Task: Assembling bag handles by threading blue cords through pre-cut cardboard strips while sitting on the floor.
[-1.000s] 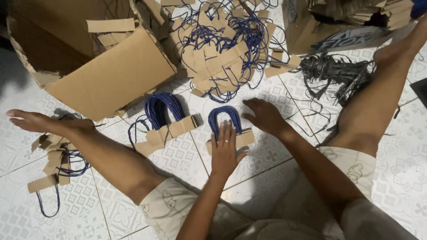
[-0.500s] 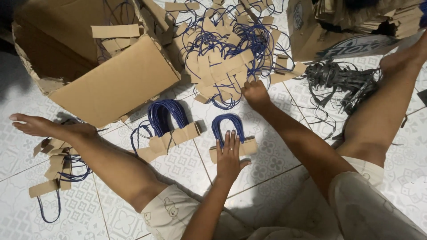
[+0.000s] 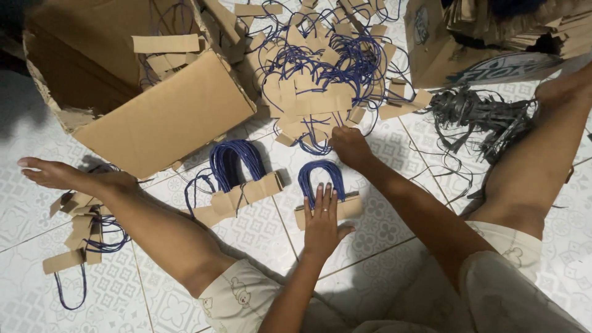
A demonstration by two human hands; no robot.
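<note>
Left hand [image 3: 322, 222], fingers flat and spread, presses the small handle stack [image 3: 324, 197] at centre. Right hand [image 3: 348, 145] closes on a piece from the loose pile [image 3: 320, 80], upper centre. One finished bundle [image 3: 237, 182] lies centre-left; most handles remain unsorted.

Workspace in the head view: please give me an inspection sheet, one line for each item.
Surface: white patterned tile floor; the person sits on it with legs spread.
Job's things: small handle stack, blue cord loops on cardboard strips, lies flat; a taller handle stack beside it; loose handle pile behind.
Clutter: torn cardboard box on its side; a few loose handles by the left leg; dark strap bundle; brown bag stack.
Grippers: left hand presses flat on the small handle stack; right hand reaches to the edge of the loose handle pile, grip not clear.
Cables: nothing seen.
Surroundings: nothing seen beyond the floor.
</note>
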